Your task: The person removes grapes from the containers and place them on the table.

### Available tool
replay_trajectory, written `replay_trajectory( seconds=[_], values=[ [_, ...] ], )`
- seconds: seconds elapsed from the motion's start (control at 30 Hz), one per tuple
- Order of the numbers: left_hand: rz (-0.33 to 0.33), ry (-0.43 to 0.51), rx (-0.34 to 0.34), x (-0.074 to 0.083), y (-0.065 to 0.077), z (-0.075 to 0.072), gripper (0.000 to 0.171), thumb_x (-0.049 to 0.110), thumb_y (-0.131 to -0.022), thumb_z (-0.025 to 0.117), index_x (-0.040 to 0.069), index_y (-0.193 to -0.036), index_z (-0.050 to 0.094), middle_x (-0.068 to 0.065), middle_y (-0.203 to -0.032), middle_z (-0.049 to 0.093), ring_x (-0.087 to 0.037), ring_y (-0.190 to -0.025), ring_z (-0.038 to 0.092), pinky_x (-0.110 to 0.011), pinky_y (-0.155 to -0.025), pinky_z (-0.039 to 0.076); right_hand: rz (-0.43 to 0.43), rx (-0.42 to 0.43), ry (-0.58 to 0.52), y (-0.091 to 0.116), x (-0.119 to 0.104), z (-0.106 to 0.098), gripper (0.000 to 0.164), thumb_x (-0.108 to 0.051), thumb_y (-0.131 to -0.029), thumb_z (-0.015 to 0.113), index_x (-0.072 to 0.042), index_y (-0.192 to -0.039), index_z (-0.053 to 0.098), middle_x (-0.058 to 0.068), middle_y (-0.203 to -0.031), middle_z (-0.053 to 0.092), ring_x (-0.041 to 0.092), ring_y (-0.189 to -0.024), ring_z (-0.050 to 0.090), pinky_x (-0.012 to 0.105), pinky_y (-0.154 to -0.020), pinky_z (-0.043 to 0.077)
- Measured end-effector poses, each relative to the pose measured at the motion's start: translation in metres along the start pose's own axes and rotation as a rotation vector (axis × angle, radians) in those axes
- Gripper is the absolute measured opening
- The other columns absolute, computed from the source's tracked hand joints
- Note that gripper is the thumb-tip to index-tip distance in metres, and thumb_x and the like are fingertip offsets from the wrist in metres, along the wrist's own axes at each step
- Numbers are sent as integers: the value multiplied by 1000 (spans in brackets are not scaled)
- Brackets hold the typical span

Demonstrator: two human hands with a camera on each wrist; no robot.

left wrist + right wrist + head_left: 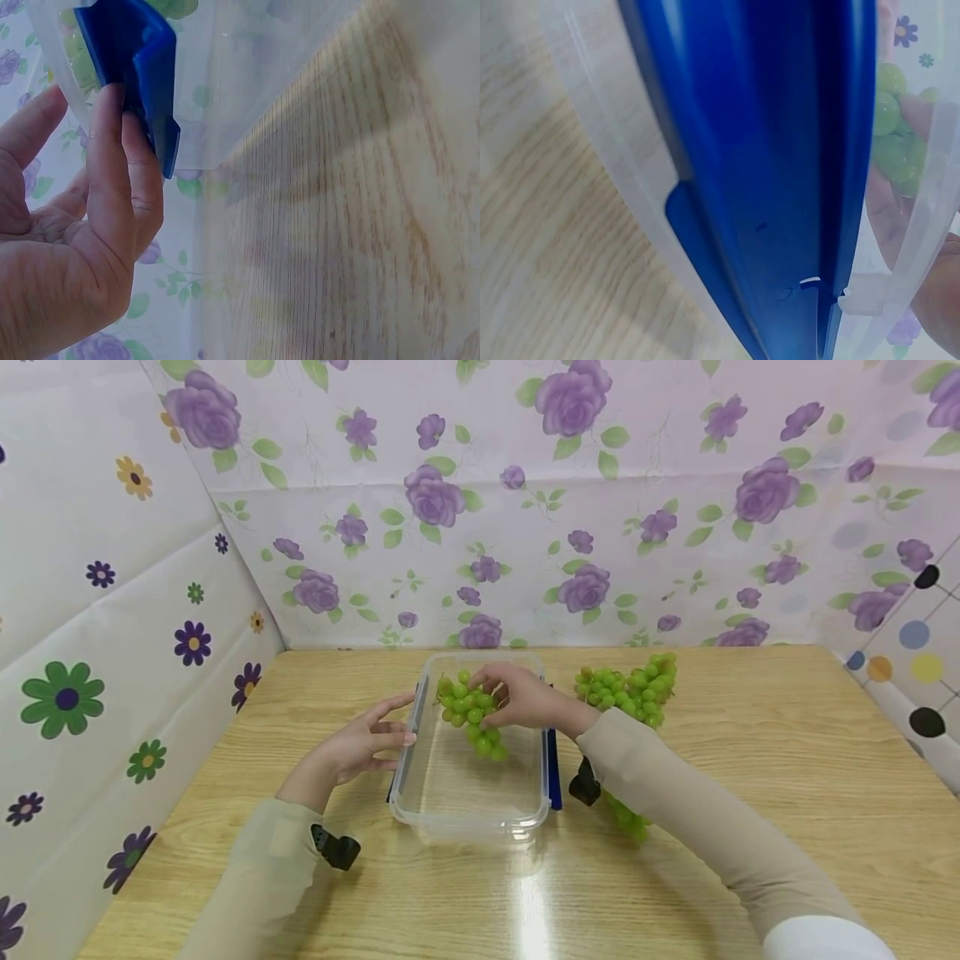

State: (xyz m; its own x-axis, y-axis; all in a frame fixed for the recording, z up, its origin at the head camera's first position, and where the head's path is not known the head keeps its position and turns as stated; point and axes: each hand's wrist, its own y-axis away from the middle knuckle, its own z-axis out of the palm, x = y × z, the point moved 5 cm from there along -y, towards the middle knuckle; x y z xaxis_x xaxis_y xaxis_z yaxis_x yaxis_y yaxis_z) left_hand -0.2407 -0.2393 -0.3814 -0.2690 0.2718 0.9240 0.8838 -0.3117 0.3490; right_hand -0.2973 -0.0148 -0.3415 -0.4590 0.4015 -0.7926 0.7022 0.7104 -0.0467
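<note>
A clear plastic container point(471, 818) with blue side latches point(554, 768) stands lidless on the table. Inside its outline in the head view is a bunch of green grapes point(467, 706), pinched near its upper right by the fingers and thumb of my right hand point(519, 695). Through the container wall, the right wrist view shows part of the grapes point(892, 146) behind a large blue latch point(757, 150). At the container's left side, my left hand point(351, 747) touches the edge with fairly straight, spread fingers. The left wrist view has those fingertips against the blue latch point(150, 75).
More green grapes point(630, 689) lie on the wooden table point(787, 735) to the right of the container, partly hidden by my right forearm. Below that sleeve, further grapes point(628, 820) show. A flower-patterned sheet point(525, 543) hangs behind the table.
</note>
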Motion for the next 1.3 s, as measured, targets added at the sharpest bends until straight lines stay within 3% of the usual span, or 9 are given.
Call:
replay_trajectory(
  seconds=[0.3, 0.63, 1.3],
  values=[
    [4, -8, 4, 1, 1, 1, 75, 19, -93, 62, 28, -153, 17, -15, -129, 37, -17, -103, 49, -31, -78, 51, 28, -8, -63, 7, 0, 0, 51, -3, -80, 74, -8, -126, 54, 17, -125, 51, 31, -105, 59, 39, -91, 49],
    [8, -8, 6, 2, 1, 1, 75, 19, -93, 62, 27, -153, 17, -17, -132, 37, -17, -105, 49, -32, -80, 51, 58, 40, -161, 11, 1, -3, 50, -3, -80, 74, -6, -126, 54, 15, -120, 51, 29, -107, 54, 38, -90, 49],
    [18, -26, 0, -1, 2, 1, 76, 22, -94, 62, 26, -154, 15, -19, -136, 36, -18, -107, 50, -34, -84, 50, 138, 84, -267, 27, 3, -8, 51, -6, -81, 74, -10, -127, 53, 12, -129, 45, 29, -117, 47, 42, -95, 46]
  ],
)
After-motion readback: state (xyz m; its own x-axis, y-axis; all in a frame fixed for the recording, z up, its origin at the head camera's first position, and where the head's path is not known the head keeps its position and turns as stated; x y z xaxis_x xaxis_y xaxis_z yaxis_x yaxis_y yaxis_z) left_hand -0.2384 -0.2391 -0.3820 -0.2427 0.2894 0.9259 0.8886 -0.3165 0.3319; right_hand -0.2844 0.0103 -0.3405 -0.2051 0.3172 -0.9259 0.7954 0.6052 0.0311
